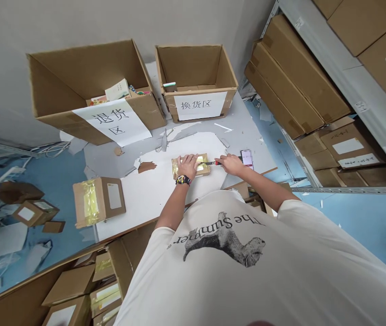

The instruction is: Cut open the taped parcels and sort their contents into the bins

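A small cardboard box (pixel 205 170) wrapped in yellowish clear tape lies on the white tabletop in front of me. My left hand (pixel 187 165), with a dark patterned watch on its wrist, rests flat on top of the box, fingers stretched out. My right hand (pixel 231 164) is closed round the handle of a utility knife (pixel 216 162) with red and black parts. The knife points left, its blade end at the taped top of the box near my left thumb. How deep the blade sits cannot be made out.
Two large open cartons with paper signs, a left carton (pixel 91 127) and a right carton (pixel 196 108), stand at the back. A taped box (pixel 99 200) sits at the table's left. A phone (pixel 247 158) lies right of my hand. Shelves (pixel 359 106) with boxes flank the right.
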Demonstrator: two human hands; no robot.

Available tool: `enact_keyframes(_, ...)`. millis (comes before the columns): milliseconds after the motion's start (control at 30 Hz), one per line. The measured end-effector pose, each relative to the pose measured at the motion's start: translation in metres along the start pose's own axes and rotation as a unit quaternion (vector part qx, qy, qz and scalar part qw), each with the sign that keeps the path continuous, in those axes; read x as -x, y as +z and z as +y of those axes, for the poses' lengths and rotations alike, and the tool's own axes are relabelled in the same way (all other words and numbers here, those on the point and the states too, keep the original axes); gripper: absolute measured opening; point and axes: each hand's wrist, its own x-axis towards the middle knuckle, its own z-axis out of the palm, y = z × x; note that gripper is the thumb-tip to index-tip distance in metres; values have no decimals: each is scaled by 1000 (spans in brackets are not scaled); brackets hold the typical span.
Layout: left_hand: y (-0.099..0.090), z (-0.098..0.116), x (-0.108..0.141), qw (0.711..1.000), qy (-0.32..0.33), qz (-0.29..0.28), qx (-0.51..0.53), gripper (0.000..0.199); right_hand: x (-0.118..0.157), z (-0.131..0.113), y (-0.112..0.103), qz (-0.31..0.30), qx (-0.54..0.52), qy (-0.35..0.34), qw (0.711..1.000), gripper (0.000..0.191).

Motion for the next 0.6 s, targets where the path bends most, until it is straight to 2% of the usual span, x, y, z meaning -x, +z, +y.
enact_keyframes(300,-1,2,0,1000,-5,3,3,58,-7,20,-23,-10,-1,-47,999,55)
enact_keyframes(433,-2,2,-4,1000,-10,-1,9,57,-3,24,-20,-11,-16,-39,999,55)
enact_keyframes(600,-2,-2,-8,1000,-2,-9,15,56,1,16,-11,-15,-10,-20,1000,57)
